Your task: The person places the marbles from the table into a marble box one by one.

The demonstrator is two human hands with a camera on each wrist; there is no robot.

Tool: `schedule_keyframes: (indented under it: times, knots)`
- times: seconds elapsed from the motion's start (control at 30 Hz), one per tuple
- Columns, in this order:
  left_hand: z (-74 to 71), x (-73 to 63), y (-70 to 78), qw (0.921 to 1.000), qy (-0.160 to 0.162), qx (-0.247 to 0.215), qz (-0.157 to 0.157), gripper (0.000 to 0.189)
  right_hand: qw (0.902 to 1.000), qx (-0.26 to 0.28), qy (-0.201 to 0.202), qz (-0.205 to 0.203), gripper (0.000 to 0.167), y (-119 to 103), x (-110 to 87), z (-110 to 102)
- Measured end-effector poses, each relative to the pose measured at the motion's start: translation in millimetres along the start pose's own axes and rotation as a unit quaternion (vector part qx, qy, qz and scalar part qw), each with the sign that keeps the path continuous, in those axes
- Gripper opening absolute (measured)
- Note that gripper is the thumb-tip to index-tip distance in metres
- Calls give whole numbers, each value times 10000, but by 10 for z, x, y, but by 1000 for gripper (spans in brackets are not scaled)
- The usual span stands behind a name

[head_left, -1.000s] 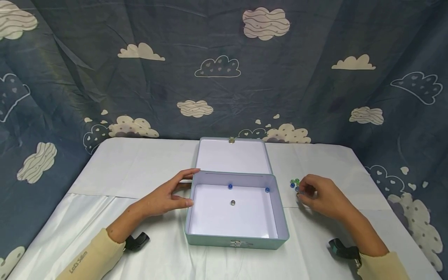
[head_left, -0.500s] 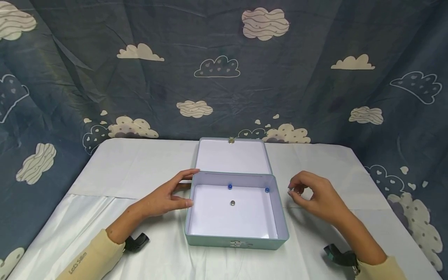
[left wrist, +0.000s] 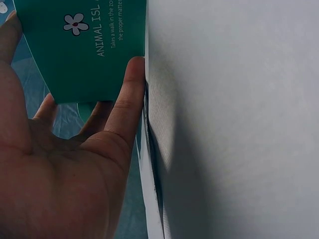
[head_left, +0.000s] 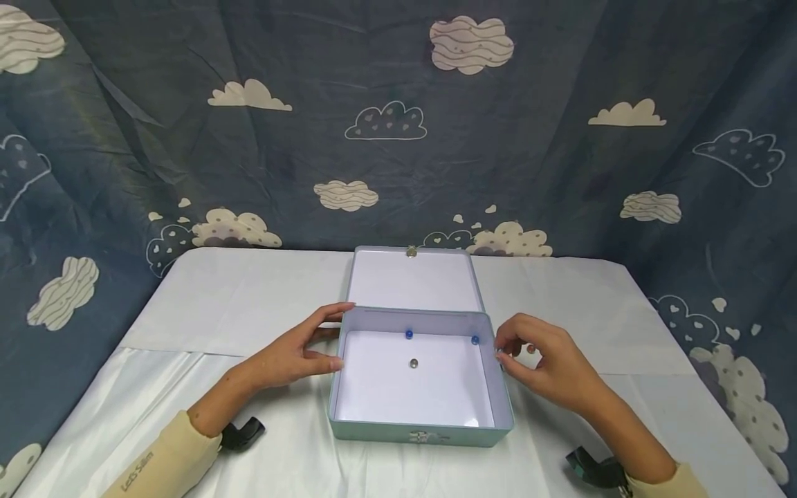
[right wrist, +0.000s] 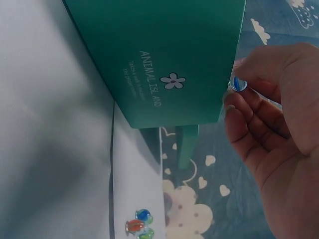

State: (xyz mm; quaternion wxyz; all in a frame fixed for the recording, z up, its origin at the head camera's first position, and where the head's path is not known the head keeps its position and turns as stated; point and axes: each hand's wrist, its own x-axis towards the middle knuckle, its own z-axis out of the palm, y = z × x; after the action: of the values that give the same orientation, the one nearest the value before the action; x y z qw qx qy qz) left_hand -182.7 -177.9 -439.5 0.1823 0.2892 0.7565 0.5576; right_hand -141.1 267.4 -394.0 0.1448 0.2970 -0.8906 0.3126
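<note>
On our white-draped worktop (head_left: 585, 297), our spread left hand (head_left: 283, 360) braces the tin box (head_left: 373, 430) while our right hand (head_left: 557, 366), pinching a blue-swirled marble (right wrist: 239, 83), should release low inside.

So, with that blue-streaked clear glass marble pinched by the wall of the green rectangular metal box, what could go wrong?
The marble is pinched close to the rim of the box, so a slip might drop it outside. The right hand might bump the box, setting the two round blue marbles and round grey one inside rolling. The red, green and blue glass marbles on the white cloth look loose; a brush could scatter them.
</note>
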Motion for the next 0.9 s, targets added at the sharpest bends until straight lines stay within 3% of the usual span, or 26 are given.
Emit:
schedule_keyframes:
  times: [0.7,0.9]
  knots:
    - [6,7,-3,10000,-2,-34,29,87,9996,-231,-33,175,40,7,-7,21]
    - [11,5,-6,10000,22,-17,-7,88,9999,-121,18,57,37,88,-18,-1]
